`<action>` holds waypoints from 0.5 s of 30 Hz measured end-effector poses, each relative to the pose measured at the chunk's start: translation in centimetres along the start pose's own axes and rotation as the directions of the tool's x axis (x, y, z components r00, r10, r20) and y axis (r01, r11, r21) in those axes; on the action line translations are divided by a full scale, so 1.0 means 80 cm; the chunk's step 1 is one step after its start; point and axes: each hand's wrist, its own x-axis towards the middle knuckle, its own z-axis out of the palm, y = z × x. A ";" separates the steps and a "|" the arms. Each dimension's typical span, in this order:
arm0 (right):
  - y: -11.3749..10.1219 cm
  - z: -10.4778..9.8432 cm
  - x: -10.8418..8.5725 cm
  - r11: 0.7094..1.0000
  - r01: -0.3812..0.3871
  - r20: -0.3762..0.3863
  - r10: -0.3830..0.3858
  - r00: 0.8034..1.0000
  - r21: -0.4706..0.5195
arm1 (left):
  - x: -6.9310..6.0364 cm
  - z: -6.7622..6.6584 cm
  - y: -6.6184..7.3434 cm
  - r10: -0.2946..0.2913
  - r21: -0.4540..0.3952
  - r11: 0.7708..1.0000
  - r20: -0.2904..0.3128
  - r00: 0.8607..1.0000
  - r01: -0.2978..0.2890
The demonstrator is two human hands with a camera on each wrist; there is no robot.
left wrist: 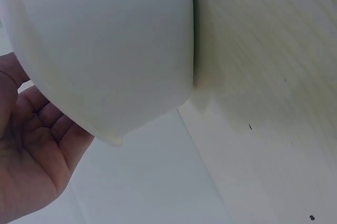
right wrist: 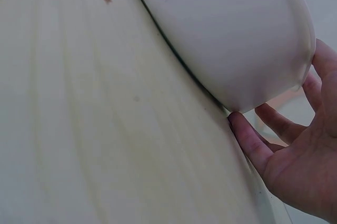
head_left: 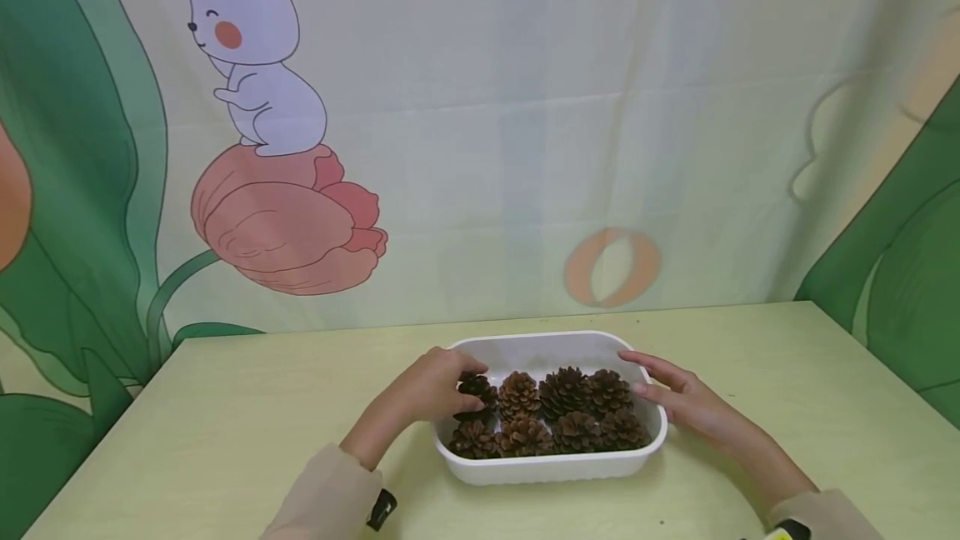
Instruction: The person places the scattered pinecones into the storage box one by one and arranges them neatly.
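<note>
A white plastic tub (head_left: 555, 467) stands on the table with several brown pine cones (head_left: 519, 396) inside, set in two rows. My left hand (head_left: 427, 386) reaches over the tub's left end, its thumb and fingers around the dark pine cone (head_left: 480, 394) in the back left corner. At the right end, my right hand (head_left: 693, 407) holds the tub by its rim, thumb over the edge. In the right wrist view, fingers (right wrist: 255, 142) of that hand touch the outer wall low down. The left wrist view shows the tub's outside (left wrist: 116, 50) hiding the left fingertips.
The pale yellow-green table (head_left: 225, 423) extends to both sides of the tub. Behind it hangs a printed cloth (head_left: 480, 148) with a rabbit on a tulip and large green leaves. Small dark specks dot the tabletop.
</note>
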 end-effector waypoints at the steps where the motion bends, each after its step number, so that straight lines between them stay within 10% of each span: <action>1: 0.000 0.000 0.000 1.000 0.002 0.001 -0.002 1.000 -0.004 | -0.001 -0.001 -0.001 -0.003 -0.004 1.000 0.001 1.000 0.003; 15: -0.013 -0.003 -0.003 0.992 0.020 -0.008 -0.021 1.000 -0.125 | -0.018 -0.010 -0.008 0.045 -0.076 0.996 -0.085 0.995 -0.052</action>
